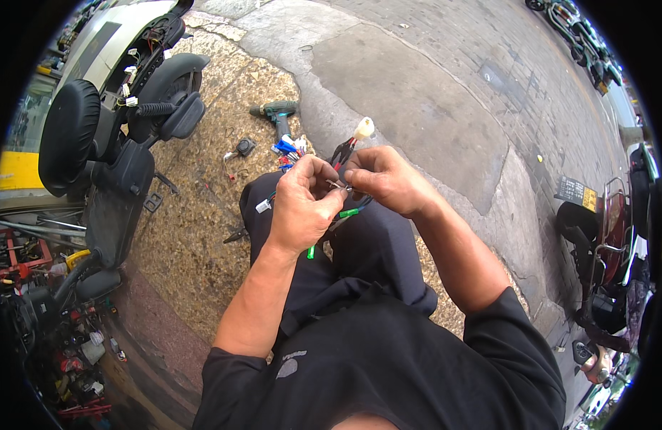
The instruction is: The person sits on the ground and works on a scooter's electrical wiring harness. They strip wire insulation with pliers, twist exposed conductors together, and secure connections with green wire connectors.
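Note:
My left hand (302, 206) and my right hand (382, 179) meet over my lap, fingertips pinched close together. Between them run thin wires of a wiring harness (341, 153); both hands pinch wire, but the exact ends are too small to make out. A white plug connector (364, 128) tops the dark bundle beyond my fingers. Blue and white connectors (288, 147) show past my left hand. Green connectors hang lower, one a green sleeve (349, 213) below my right fingers. A small white connector (263, 206) dangles left of my left wrist.
On the rough stone ground lie a cordless drill (278, 115) and a small black part (245, 147) with wires. At left stands a partly dismantled scooter (123, 161), above scattered parts and tools (69, 351). Another red scooter (615, 244) is parked at right; further vehicles (582, 43) stand far right.

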`<state>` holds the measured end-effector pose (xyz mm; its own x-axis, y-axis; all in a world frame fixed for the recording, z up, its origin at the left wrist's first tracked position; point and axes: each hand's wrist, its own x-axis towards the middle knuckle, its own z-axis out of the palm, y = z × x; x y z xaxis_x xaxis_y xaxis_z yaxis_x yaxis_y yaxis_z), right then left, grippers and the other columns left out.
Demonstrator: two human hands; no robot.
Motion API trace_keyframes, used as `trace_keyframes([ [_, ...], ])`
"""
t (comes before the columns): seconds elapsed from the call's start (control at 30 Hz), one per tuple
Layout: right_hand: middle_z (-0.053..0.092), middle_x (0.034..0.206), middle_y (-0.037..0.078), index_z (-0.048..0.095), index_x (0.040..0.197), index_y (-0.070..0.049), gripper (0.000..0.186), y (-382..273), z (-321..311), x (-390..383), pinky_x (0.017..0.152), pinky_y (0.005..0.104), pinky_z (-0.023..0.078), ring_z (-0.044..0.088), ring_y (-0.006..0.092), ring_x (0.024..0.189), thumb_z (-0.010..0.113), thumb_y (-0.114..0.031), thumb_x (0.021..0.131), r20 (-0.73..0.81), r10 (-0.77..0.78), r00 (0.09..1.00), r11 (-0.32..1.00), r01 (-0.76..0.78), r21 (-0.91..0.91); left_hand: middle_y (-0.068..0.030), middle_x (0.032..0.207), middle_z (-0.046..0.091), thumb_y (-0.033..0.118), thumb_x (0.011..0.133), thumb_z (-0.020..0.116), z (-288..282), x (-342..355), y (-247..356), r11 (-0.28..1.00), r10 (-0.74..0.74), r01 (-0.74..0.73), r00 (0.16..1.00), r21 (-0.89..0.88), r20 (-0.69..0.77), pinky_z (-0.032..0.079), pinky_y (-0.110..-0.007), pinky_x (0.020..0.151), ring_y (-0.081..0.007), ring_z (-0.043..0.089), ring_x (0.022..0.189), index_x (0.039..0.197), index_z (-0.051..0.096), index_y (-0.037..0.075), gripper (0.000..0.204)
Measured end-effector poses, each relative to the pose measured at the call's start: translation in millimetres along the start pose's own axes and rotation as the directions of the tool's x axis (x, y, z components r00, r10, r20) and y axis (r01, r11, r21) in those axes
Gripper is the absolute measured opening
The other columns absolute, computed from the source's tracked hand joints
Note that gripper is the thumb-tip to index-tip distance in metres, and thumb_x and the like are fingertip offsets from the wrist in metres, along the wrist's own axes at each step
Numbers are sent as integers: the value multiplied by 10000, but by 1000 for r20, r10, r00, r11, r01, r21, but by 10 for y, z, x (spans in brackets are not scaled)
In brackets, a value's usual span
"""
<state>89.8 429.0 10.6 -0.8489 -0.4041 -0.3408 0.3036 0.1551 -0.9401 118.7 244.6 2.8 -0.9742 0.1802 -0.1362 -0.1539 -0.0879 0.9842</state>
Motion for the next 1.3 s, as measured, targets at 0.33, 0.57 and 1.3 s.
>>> trace_keyframes([
  [0.33, 615, 767, 25, 638, 834, 3, 186, 15, 10, -11, 658, 270, 466, 565, 98, 723, 642, -174, 893, -11, -22, 1000, 996, 23, 91, -37, 835, 647, -90, 820, 672, -10, -1, 11, 996, 21, -19, 999, -84, 25, 504, -205, 628, -51, 609, 717, 988, 560, 4, 222],
  [0.57, 650, 805, 44, 664, 880, 35, 178, 43, -1, -7, 656, 285, 475, 585, 107, 744, 636, -141, 876, 28, -16, 999, 993, 12, 117, -36, 831, 655, -83, 813, 681, -15, -23, 10, 998, 57, -57, 998, -8, 15, 519, -226, 640, -63, 626, 723, 965, 572, 3, 206],
  [1.3, 628, 783, 37, 646, 902, 17, 163, 96, 36, 11, 640, 268, 475, 586, 111, 710, 686, -138, 873, 96, 42, 995, 973, -62, 222, -150, 791, 653, -27, 740, 699, -132, 7, 212, 667, 377, -491, 871, 560, 315, 530, -396, 683, -331, 654, 744, 890, 673, 8, 156],
])
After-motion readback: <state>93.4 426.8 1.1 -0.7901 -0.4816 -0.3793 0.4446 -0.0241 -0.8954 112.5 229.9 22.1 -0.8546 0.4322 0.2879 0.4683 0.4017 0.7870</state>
